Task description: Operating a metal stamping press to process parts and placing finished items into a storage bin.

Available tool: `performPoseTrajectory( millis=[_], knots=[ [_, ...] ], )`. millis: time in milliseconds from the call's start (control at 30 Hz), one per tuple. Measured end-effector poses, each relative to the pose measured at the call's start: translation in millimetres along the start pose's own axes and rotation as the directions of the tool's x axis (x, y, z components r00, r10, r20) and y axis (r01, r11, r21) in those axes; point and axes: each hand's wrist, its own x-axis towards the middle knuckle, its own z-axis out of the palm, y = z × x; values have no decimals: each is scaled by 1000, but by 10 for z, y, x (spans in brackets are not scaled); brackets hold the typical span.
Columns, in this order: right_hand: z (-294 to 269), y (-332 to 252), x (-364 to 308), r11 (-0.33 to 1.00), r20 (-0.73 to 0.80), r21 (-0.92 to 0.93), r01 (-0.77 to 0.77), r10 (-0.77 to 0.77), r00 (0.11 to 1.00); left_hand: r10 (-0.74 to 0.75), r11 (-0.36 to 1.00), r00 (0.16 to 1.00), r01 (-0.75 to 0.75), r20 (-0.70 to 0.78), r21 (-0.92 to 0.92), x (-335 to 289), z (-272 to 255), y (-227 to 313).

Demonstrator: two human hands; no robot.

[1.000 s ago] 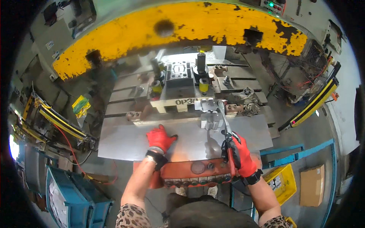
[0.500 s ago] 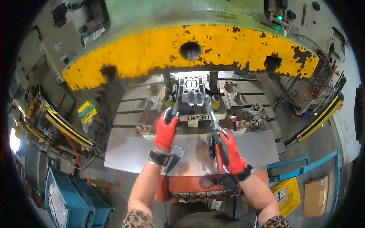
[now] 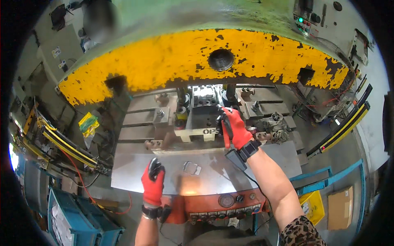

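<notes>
Right hand (image 3: 234, 127) under yellow press edge (image 3: 197, 69)

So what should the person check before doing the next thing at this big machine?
1. Right hand out from under the yellow press head: not ok, it reaches in at the die block.
2. Left hand out of the die area: ok, it is over the front of the steel table.
3. Small metal part lying flat on the table: ok.
4. Red-handled tool in the right hand gripped firmly: cannot tell.
5. Part seated in the die: cannot tell.
</notes>
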Motion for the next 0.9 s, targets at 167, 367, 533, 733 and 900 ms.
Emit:
performPoseTrajectory(
  millis=[167, 367, 533, 733, 900],
  knots=[
    [144, 140, 34, 984, -124, -117, 131, -146, 982, 71, 985, 993, -84, -89, -151, 23, -161, -70],
    [140, 11, -57, 998, -61, 37, 54, -51, 997, 96, 988, 994, -101, -55, -119, -59, -103, -77],
    [114, -105, -158, 1000, 85, 25, -11, 9, 996, 134, 991, 990, -133, -34, 18, -74, -142, -28],
    [48, -4, -1019, 292, 352, -594, 749, -743, 569, 202, 952, 978, -185, 48, -245, 99, -3, 256],
    [133, 274, -1947, 979, 377, 99, -178, 129, 917, 100, 864, 958, 49, 267, -502, 327, 239, 337]
  ],
)
